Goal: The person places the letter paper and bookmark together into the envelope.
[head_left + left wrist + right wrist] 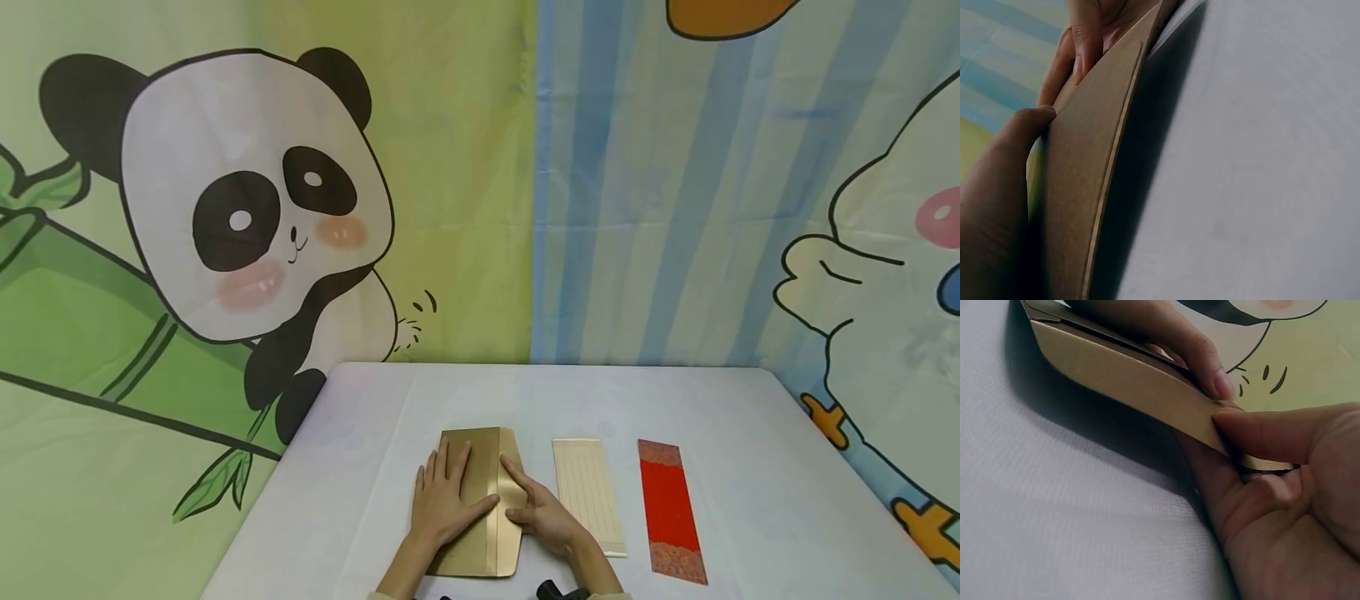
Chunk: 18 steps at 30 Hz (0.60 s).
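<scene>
A gold envelope (468,550) with a long side flap (512,542) lies in front of me in the head view. My left hand (446,504) rests on its body, fingers spread and straight, thumb pointing toward the fold. On the right side my right hand (551,517) pinches the flap. The right wrist view shows the right thumb (1266,434) on top of the gold flap (1129,387) and the other fingers beneath it, the flap raised off the cloth. In the left wrist view the envelope's brownish edge (1085,162) runs past the left thumb (1016,137).
Right of the envelope lies a cream card with fine vertical lines (588,500). Farther right is a red strip with patterned ends (671,504). A white cloth (360,508) covers the table; a cartoon panda curtain (255,167) hangs behind. A black object (555,590) shows at the bottom edge.
</scene>
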{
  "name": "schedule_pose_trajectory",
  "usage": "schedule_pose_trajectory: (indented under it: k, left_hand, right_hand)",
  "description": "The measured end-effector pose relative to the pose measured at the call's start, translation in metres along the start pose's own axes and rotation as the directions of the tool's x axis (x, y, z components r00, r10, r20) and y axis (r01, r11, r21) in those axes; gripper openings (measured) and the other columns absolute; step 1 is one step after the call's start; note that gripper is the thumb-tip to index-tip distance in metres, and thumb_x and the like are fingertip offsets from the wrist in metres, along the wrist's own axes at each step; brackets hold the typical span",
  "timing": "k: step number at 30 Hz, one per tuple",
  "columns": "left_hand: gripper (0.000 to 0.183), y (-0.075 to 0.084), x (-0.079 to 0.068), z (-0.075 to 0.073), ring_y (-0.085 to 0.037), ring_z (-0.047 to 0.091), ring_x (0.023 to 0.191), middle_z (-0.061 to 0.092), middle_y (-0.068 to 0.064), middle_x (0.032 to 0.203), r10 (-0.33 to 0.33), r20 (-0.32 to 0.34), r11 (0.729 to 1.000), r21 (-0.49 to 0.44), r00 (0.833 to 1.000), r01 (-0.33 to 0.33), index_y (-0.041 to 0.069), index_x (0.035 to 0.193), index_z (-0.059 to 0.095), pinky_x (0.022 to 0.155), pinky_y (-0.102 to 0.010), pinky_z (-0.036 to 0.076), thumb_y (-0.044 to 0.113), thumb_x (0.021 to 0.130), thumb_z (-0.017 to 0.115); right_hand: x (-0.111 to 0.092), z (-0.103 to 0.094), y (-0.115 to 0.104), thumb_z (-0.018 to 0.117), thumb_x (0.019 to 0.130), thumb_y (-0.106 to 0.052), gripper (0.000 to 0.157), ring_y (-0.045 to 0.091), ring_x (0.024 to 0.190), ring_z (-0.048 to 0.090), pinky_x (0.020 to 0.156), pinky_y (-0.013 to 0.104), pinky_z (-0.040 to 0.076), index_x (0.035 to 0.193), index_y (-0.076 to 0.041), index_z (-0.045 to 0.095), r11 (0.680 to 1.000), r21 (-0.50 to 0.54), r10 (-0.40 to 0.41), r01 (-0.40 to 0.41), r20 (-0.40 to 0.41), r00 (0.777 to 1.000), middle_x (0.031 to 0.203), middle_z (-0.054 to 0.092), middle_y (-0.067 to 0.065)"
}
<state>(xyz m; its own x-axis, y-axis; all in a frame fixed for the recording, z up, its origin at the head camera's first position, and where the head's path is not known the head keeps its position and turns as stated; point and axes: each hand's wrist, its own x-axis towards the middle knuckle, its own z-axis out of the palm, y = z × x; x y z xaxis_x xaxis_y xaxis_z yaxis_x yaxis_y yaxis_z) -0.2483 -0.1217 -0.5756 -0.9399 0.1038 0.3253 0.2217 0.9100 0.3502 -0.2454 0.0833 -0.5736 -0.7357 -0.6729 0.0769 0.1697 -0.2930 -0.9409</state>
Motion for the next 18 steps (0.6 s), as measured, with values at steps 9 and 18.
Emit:
schedule_pose_trajectory:
  k: [9, 18]
  left_hand:
    - [0.089, -0.005, -0.0043, 0.0059, -0.044, 0.028, 0.129, 0.027, -0.02, 0.146, 0.075, -0.088, 0.997, 0.012, 0.993, -0.074, 0.022, 0.143, 0.037, 0.102, -0.058, 0.02, 0.075, 0.073, 0.047]
    - [0.083, -0.001, -0.0032, 0.0033, -0.047, 0.036, 0.122, 0.029, -0.02, 0.145, 0.069, -0.153, 0.997, -0.026, 0.986, -0.074, 0.021, 0.142, 0.039, 0.097, -0.059, 0.028, 0.061, 0.073, 0.061]
  right_hand:
    - [-0.0002, 0.0021, -0.0008, 0.044, 0.087, 0.011, 0.079, 0.039, 0.113, 0.049, 0.085, 0.046, 0.046, 0.149, -0.014, 0.001, 1.0, -0.002, 0.003, -0.003, -0.014, 1.0, 0.147, 0.003, 0.031]
    - [-0.0001, 0.0043, -0.0016, 0.045, 0.082, 0.015, 0.083, 0.034, 0.102, 0.057, 0.079, 0.04, 0.05, 0.149, -0.015, 0.008, 0.997, -0.074, 0.018, -0.025, -0.094, 0.995, 0.145, 0.012, 0.033]
